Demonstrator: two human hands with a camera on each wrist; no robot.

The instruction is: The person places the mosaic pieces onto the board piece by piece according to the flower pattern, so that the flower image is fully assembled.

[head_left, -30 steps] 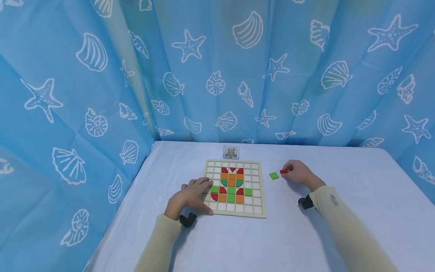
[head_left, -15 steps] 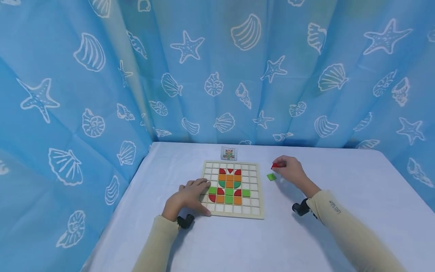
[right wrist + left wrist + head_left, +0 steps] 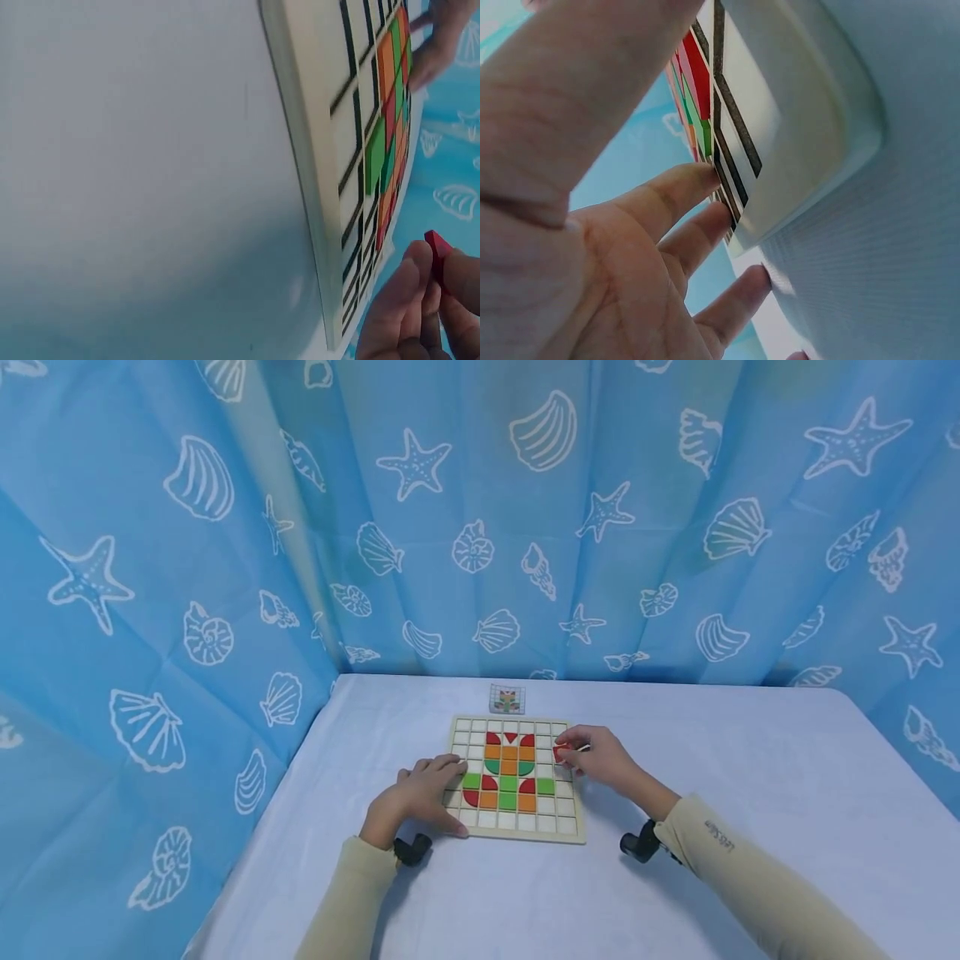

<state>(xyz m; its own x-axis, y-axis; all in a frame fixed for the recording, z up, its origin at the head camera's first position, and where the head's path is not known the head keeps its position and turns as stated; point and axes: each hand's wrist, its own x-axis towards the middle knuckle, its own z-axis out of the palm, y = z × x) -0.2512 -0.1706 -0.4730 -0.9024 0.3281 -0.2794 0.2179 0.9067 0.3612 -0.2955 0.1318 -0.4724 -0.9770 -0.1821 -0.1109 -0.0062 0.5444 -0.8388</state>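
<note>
A cream grid board (image 3: 504,837) lies on the table, with red, orange and green tiles forming a flower-like pattern. My left hand (image 3: 420,797) rests on its left side, fingers spread, thumb at the near edge. In the left wrist view, fingertips (image 3: 718,214) touch the board's frame. My right hand (image 3: 603,760) is over the board's right edge and pinches a small red tile (image 3: 437,251) between thumb and fingers. The tile's full shape is partly hidden by the fingers. No loose green tile shows now; the right hand covers the spot where it lay.
A small pattern card (image 3: 507,699), with a similar flower design on a grid, lies just behind the board. White cloth (image 3: 735,735) covers the table. A blue curtain (image 3: 465,527) with shells and starfish hangs behind and to the left.
My right hand has lifted the red tile from the table and carried it left to the board's right edge. The left hand has stayed in place.
</note>
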